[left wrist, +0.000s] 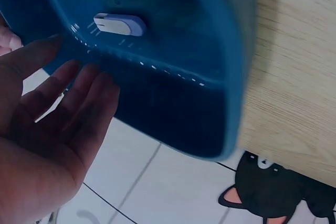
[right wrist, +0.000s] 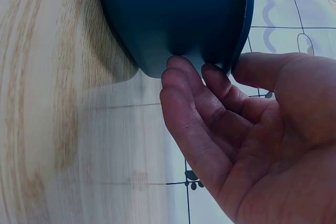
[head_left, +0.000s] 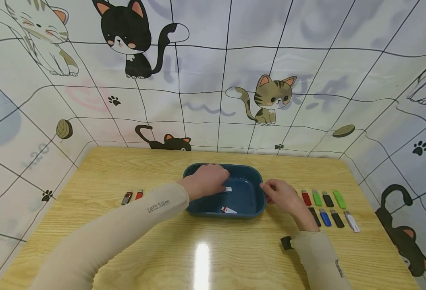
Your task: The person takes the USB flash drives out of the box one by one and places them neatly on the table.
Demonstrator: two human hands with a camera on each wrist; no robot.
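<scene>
My left hand [head_left: 209,179] reaches over the blue plastic basin [head_left: 216,214], its fingers relaxed and slightly bent; nothing shows between them in the left wrist view. A white USB stick [head_left: 228,189] lies in the basin beside those fingers. Nearer the front wall lies a white USB stick with a red end [head_left: 229,210]. One pale stick with a purplish end [left wrist: 119,24] shows on the basin floor in the left wrist view; I cannot tell which it is. At the basin's right end, my right hand [right wrist: 247,114] pinches the rim, fingers against the outer wall.
Several USB sticks lie in two rows at the right, including a blue one [head_left: 325,217] and a white one [head_left: 352,222]. At the left are a brown-and-silver stick [head_left: 127,197] and a red one [head_left: 139,194]. A cat-print cloth [head_left: 205,100] stands behind the wooden table [head_left: 154,257].
</scene>
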